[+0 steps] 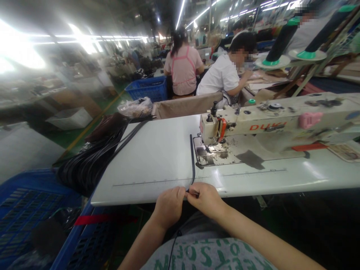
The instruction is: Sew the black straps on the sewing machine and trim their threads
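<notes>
A narrow dark strap [192,157] lies on the white sewing table, left of the machine's needle plate, and runs toward me to the table's front edge. At that edge my right hand [204,198] is closed, pinching the near end of the strap between thumb and fingers. My left hand [169,205] is closed right beside it, its fingertips meeting the right hand's at the strap end. The exact piece between the fingertips is mostly hidden. Beyond the hands stands the sewing machine [239,127], its needle area over the metal plate.
A ruler strip [157,182] runs along the tabletop. Dark straps [92,161] hang in a bundle over the left edge, near a blue basket [28,183]. A dark fabric scrap [250,159] lies on the machine bed. Two people [184,67] sit working beyond the table.
</notes>
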Motion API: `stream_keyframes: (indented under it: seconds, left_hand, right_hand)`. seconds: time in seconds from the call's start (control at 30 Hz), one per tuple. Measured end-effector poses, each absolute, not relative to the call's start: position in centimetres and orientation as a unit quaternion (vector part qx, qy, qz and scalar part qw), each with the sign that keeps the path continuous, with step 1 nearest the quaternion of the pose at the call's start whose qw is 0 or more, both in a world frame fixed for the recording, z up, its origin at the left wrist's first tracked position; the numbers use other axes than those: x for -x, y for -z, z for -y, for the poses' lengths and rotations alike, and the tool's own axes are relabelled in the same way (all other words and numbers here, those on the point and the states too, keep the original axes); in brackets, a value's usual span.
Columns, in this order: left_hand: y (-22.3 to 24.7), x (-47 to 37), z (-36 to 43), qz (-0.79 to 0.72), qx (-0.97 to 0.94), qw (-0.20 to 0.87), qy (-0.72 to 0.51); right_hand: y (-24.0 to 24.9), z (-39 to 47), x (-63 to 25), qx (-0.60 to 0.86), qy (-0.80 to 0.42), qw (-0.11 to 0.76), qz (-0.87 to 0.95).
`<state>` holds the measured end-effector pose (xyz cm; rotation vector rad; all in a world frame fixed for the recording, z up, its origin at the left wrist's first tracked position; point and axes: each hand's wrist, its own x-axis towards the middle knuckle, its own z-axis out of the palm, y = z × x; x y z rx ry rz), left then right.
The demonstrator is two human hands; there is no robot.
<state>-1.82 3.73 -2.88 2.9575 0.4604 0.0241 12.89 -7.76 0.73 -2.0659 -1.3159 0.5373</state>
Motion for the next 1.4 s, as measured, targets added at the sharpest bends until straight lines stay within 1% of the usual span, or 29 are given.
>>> stream_keyframes:
  seconds: [0.27, 0.77, 1.0, 1.2, 1.3, 1.4]
  left_hand:
    - [2.2, 1.2, -4.2, -0.149, -0.986, 0.078, 0.017]
    - [0.7, 0.3, -4.5, -0.196, -0.975, 0.082, 0.059]
    - [0.3, -0.7, -3.5, -0.227, -0.970, 0.018, 0.081]
    - [0.6, -0.3, -2.8, -0.224, -0.972, -0.004, 0.071]
    - [0.9, 0.0, -2.9, -0.231, -0.972, -0.014, 0.041]
    - [0.9, -0.2, -3.6, -0.250, -0.968, -0.017, -0.004]
  right_hand:
    - [0.0, 8.1, -13.0, 0.766, -0.205, 0.350, 0.499]
    - [0.0, 8.2, -12.5, 0.779, -0.156, 0.351, 0.496]
    - [-0.3, 8.2, -12.0, 0.811, -0.143, 0.314, 0.473]
    - [-0.6, 8.5, -12.4, 0.841, -0.147, 0.225, 0.470]
    - [-0.7, 8.6, -12.5, 0.845, -0.148, 0.188, 0.479]
    - [-0.9, 8.7, -12.2, 0.833, -0.148, 0.198, 0.496]
